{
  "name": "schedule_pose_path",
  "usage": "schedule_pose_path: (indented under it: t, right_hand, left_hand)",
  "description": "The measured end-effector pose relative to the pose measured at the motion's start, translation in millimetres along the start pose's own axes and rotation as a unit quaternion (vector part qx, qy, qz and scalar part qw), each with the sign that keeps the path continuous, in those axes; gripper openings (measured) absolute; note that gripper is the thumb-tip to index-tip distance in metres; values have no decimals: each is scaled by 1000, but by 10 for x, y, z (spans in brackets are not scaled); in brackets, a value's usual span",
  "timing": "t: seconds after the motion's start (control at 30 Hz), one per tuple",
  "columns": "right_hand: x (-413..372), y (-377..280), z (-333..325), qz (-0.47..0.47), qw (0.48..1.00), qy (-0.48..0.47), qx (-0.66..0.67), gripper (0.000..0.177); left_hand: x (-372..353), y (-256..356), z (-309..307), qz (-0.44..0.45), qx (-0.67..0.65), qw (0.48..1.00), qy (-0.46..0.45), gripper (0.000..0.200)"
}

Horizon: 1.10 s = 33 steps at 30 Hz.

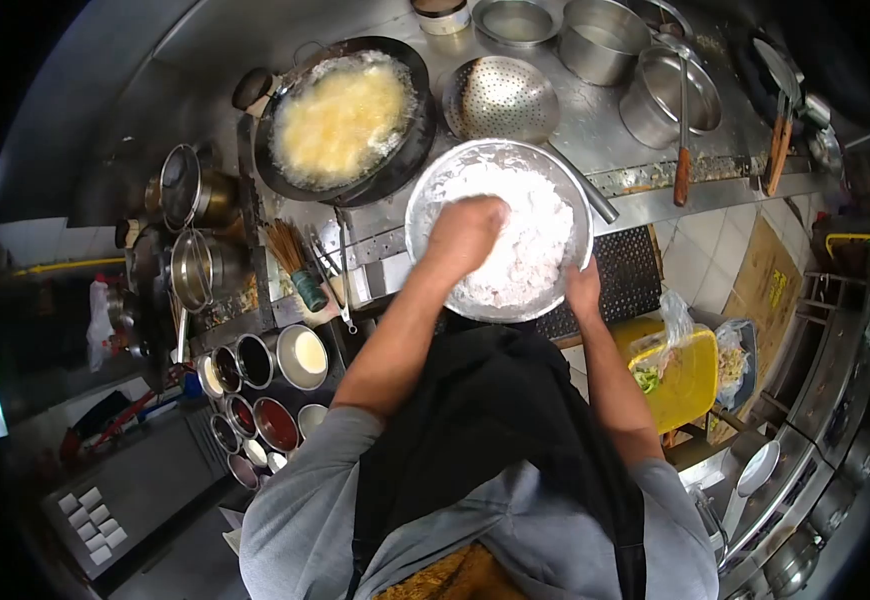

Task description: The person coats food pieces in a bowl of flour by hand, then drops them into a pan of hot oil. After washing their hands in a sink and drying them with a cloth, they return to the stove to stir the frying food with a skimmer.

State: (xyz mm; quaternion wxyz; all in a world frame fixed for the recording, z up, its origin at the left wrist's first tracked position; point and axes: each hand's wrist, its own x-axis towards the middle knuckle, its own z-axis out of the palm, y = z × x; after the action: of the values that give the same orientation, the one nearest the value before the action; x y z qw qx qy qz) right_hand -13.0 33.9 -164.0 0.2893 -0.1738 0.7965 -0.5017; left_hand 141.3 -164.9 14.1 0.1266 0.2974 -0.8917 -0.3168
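A round metal bowl (417, 215) holds white, powdery, lumpy stuff (535, 220). My left hand (468, 237) is inside it, its fingers curled down into the white stuff; what they hold is hidden. On the right side of the bowl, my right hand (583, 290) grips the rim from outside. Behind the bowl lies a perforated metal ladle (502, 98), its handle running out to the right. Yellow food foams in hot oil (343, 122) in a dark wok (417, 110) to the upper left.
Metal pots (603, 40) stand at the back right, near a wooden-handled ladle (682, 170). Sauce bowls (277, 425), a bamboo brush (295, 265) and tongs (343, 290) are at left. A yellow bin (685, 380) is at lower right.
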Motion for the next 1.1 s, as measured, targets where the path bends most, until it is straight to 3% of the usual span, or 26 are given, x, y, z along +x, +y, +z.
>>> schedule_pose_path:
  t: [0.03,0.13,0.23,0.33,0.4,0.43,0.5,0.53,0.6,0.63,0.7,0.77,0.83,0.87,0.93,0.97,1.0,1.03,1.07,1.1]
  right_hand:
    - [-4,-5,-11,1,1000,3,0,43]
    - [18,-46,-20,6,999,0,-53,41]
    - [-13,-41,-30,2,999,-6,-42,42]
    - [-32,-80,-35,-1,1000,-3,-24,42]
    - [-9,-81,-30,-6,1000,-5,-21,42]
    - [-23,-85,-36,-10,1000,-5,-22,42]
    - [-84,-161,-61,-3,1000,-2,-19,41]
    - [-95,-216,-50,0,1000,1,-19,41]
    - [-66,-186,-28,3,1000,-5,-5,40]
    - [-34,-128,-21,10,1000,-7,7,40]
    - [24,-16,1,11,1000,-13,-6,40]
    - [44,63,20,-12,1000,-6,6,41]
    - [-11,-89,-24,-5,1000,-15,6,42]
    - [-48,-164,-41,5,1000,-22,8,44]
    - [-60,-172,-38,-4,1000,-19,8,45]
    - [-60,-169,-31,-9,1000,-15,10,46]
    - [-54,-166,-29,-12,1000,-21,18,47]
    - [-36,-149,-13,-14,999,-24,18,47]
    - [-14,-76,12,-20,998,-24,46,47]
    - [-2,-22,26,-25,997,-24,74,47]
  left_hand:
    - [-37,-118,357,-21,-19,998,-63,13]
    - [-122,-374,1000,-19,73,994,-79,19]
    - [-200,-479,1238,-51,170,984,-27,27]
    - [-179,-769,1315,-44,80,996,23,27]
    - [-167,-1054,1259,-169,-65,976,121,30]
    - [-165,-948,989,-211,-103,964,123,30]
    - [-132,-1195,957,-296,-24,948,117,29]
    - [-106,-1367,1074,-297,-22,947,122,29]
    - [-38,-1675,1367,-198,266,943,31,28]
    - [24,-1693,1392,-199,267,942,34,28]
    - [117,-1715,1432,-322,220,921,-11,30]
    - [124,-1424,1188,-321,196,927,-4,38]
    - [157,-1319,1019,-363,140,912,-129,34]
    - [151,-1449,1064,-364,139,912,-127,34]
    - [163,-1762,1183,-135,343,902,-224,28]
    - [116,-1808,1189,-137,342,903,-221,28]
    - [-3,-1660,1083,-134,215,964,-83,28]
    - [-89,-1498,955,-125,80,987,60,29]
    - [-122,-1288,785,-128,80,987,61,29]
    - [-128,-1048,606,-194,-51,979,42,30]
